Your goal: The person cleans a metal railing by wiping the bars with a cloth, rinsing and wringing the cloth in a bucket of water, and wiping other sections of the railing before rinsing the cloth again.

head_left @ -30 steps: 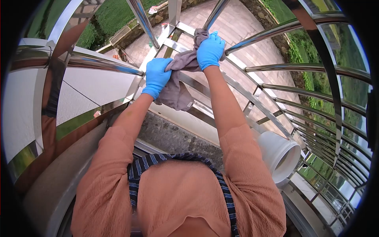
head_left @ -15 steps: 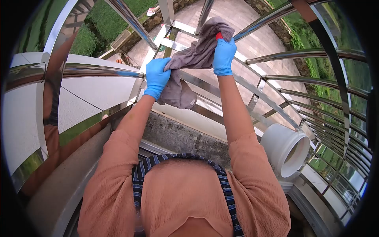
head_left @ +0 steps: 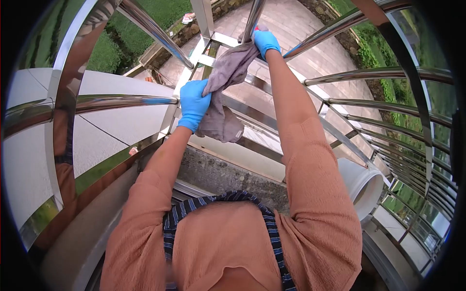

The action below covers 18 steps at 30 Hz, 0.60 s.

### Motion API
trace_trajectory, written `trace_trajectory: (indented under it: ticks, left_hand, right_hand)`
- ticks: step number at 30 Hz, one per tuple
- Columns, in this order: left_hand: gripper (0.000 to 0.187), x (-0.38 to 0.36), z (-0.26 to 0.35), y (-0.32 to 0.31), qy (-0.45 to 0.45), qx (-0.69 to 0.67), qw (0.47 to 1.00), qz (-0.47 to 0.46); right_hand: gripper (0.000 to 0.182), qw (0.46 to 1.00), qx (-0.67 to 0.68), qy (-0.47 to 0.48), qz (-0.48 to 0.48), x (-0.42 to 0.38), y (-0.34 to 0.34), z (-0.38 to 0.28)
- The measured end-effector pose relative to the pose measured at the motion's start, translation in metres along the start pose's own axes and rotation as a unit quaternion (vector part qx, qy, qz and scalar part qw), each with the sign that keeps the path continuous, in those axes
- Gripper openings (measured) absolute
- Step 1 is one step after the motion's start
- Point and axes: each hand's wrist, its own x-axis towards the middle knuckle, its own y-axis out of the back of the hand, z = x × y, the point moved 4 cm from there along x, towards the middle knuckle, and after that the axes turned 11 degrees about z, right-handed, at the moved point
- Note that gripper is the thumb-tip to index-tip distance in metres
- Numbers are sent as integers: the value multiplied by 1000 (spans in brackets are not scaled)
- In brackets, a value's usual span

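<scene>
A greyish-purple cloth stretches between my two gloved hands, its loose end hanging below the left one. My left hand, in a blue glove, is closed on the cloth beside the end of a horizontal metal bar. Farther out, my right hand, also in a blue glove, grips the cloth's upper end against the lower part of an upright metal bar. A small red patch shows at the right glove's fingertips. The cloth partly hides the flat metal frame under it.
Metal railing bars curve around the front and right. A white bucket stands at the right, partly behind my right arm. A rough stone ledge runs before my body. Paving and hedges lie far below.
My right hand has moved up and left to the upright bar, pulling the cloth's upper end along. My left hand has shifted slightly down and still holds the cloth.
</scene>
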Motion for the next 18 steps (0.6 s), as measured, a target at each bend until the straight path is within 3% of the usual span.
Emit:
trace_trajectory:
  ticks: [1, 3, 5, 6, 7, 8, 10, 12, 18]
  left_hand:
    - [26, 0, -2, 1, 9, -1, 1000, -5]
    - [24, 2, 0, 5, 7, -7, 1000, 3]
    - [21, 4, 2, 6, 3, -15, 1000, 9]
    - [20, 2, 2, 7, 10, -13, 1000, -1]
    - [19, 3, 1, 7, 14, -11, 1000, -9]
    - [18, 5, 3, 8, 17, -10, 1000, -18]
    - [13, 9, 9, 14, 26, -16, 999, -9]
    - [11, 11, 10, 16, 32, -23, 999, 7]
    - [11, 8, 6, 14, 41, -27, 999, 6]
  right_hand:
    - [50, 994, 102, -46, -8, 1, -7, -3]
    - [43, 895, 419, -152, -7, -24, -9, -29]
    - [36, 793, 580, -182, -44, -44, 7, -52]
    - [41, 745, 633, -177, -116, -61, 30, -80]
    - [45, 755, 633, -126, -117, -70, 54, -104]
    - [46, 760, 622, -44, -183, -52, 62, -95]
    - [48, 772, 634, 8, -52, -51, 99, -138]
    - [51, 750, 660, 29, -39, -53, 126, -172]
    - [53, 648, 678, 4, -347, -37, 102, -161]
